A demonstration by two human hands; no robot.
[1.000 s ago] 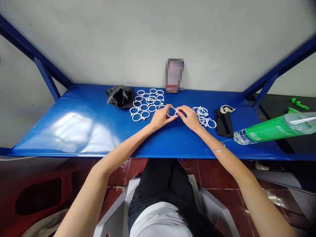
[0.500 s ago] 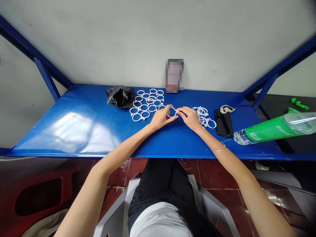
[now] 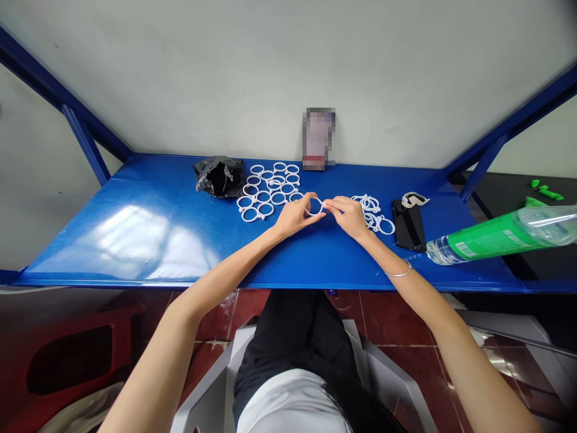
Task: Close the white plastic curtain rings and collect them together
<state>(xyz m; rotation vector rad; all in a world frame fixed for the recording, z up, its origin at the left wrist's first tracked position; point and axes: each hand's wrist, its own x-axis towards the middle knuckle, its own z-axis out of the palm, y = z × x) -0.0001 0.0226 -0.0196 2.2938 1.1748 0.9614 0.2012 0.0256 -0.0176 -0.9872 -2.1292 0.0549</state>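
A white plastic ring is pinched between both of my hands over the middle of the blue table. My left hand grips its left side with closed fingers, and my right hand grips its right side. Several loose white rings lie spread out just left of my hands. A smaller heap of white rings lies right of my right hand.
A crumpled black bag sits left of the spread rings. A black phone and a small white piece lie at the right. A green-labelled bottle lies on its side at the right edge. A blurred card leans on the wall.
My hands have shifted only slightly on the ring; my right fingers have drawn a little closer to it. Nothing else has moved.
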